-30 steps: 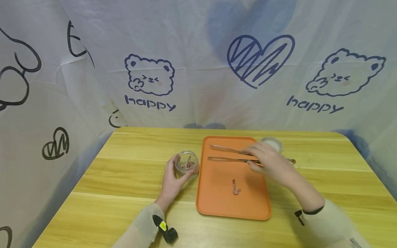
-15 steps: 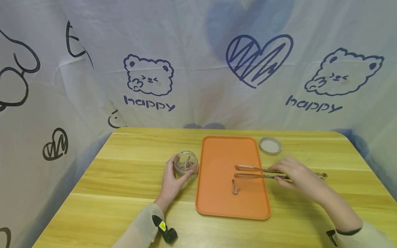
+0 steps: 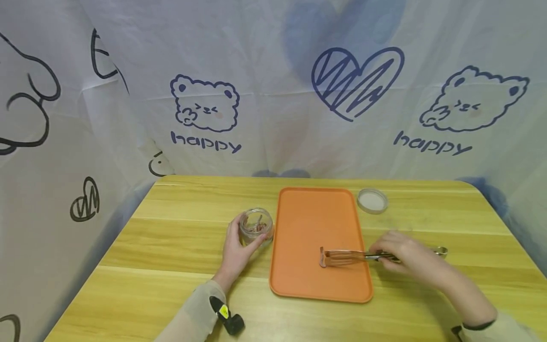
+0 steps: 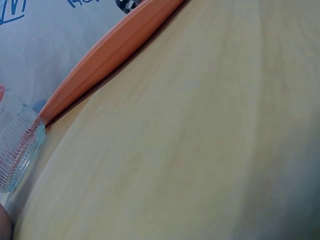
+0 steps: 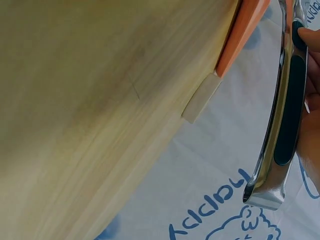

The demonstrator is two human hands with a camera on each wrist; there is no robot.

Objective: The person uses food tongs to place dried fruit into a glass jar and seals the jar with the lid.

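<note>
My left hand [image 3: 234, 249] holds a small glass jar [image 3: 256, 235] upright on the table, thumb and fingers round its sides. Inside the jar lie some reddish-brown bits, too small to identify. My right hand [image 3: 403, 254] grips a pair of metal tongs [image 5: 286, 110] with dark green grip panels, the two arms drawn near each other. Over the orange tray [image 3: 316, 213], the tong tips reach a thin, hooked brownish strip [image 3: 322, 256] lying there. Whether they pinch it cannot be made out. The ribbed jar wall [image 4: 22, 145] shows at the left wrist view's edge.
A round, shallow lid [image 3: 372, 200] lies on the wooden table [image 3: 448, 213], just right of the tray's far corner. Behind the table hangs a white printed cloth [image 3: 273, 95]. In the right wrist view, the lid's side [image 5: 201, 98] shows near the tray.
My right hand has moved right and nearer with the tongs, uncovering the lid. The tong arms have drawn together, and their tips have come down to the strip. The left hand and jar stay put.
</note>
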